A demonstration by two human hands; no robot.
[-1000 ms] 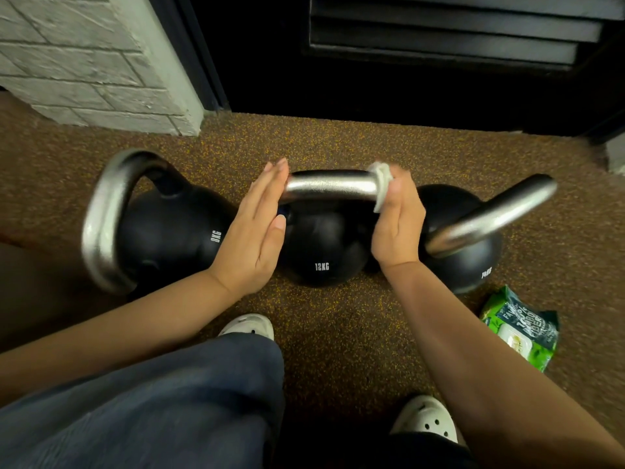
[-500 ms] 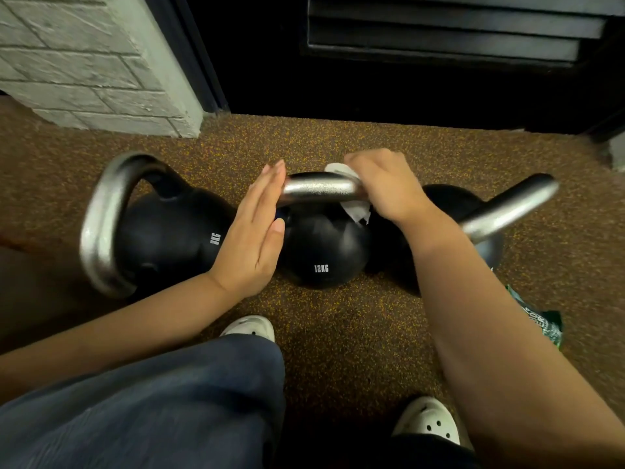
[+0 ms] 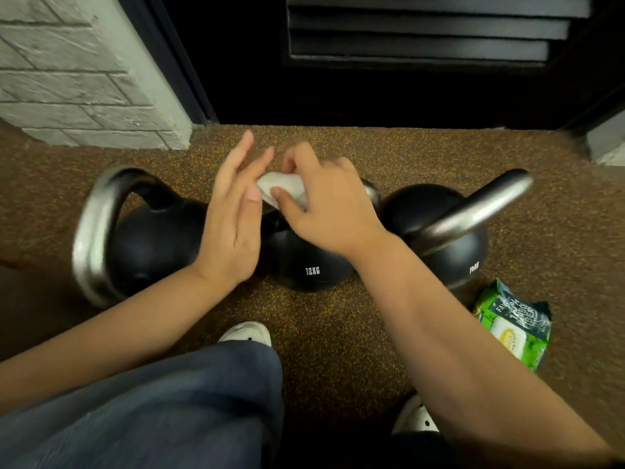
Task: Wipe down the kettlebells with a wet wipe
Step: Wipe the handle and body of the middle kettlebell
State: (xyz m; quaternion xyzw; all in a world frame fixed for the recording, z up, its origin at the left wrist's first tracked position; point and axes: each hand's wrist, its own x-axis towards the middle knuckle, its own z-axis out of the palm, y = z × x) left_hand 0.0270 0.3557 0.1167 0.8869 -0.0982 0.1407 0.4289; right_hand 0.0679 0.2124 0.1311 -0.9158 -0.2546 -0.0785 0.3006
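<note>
right hand (image 3: 324, 204): fingers pinching white wet wipe (image 3: 282, 191) above middle kettlebell (image 3: 311, 262)
left hand (image 3: 233, 214): flat, fingers released, beside wipe

A gym corner: three black kettlebells (image 3: 314, 262) with steel handles stand mid-frame on speckled rubber flooring (image 3: 338, 333), with a white painted-brick wall (image 3: 77, 82) at upper left.

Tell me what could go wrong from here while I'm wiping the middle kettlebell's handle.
The three kettlebells sit packed together, so your left hand, open beside the middle kettlebell, could get pinched if one shifts. The wet wipe in your right hand may leave the handle slippery. Your shoe is close if one tips.
</note>
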